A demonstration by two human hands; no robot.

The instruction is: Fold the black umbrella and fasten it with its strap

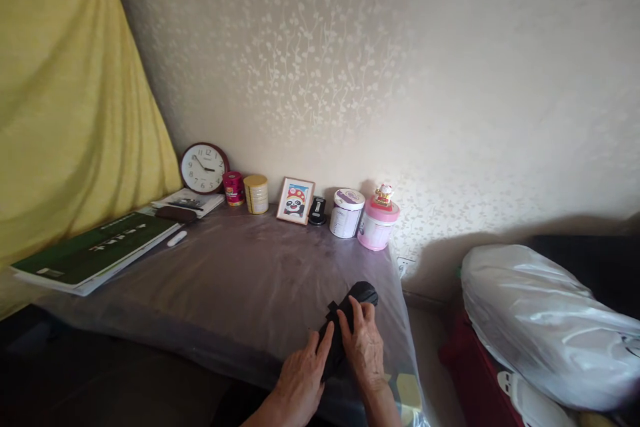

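Note:
A black folded umbrella, with a small strap tab sticking out on its left side, lies slantwise on the table near the front right edge. My left hand is closed around its lower end, the index finger stretched along it. Higher up, my right hand grips it from the right, with fingers curved over the top. Both palms and parts of the umbrella under the fingers are hidden.
Along the wall stand a clock, a red can, a yellow can, a framed panda picture and two tubs. A green book lies left. A white plastic bag sits right, beyond the table.

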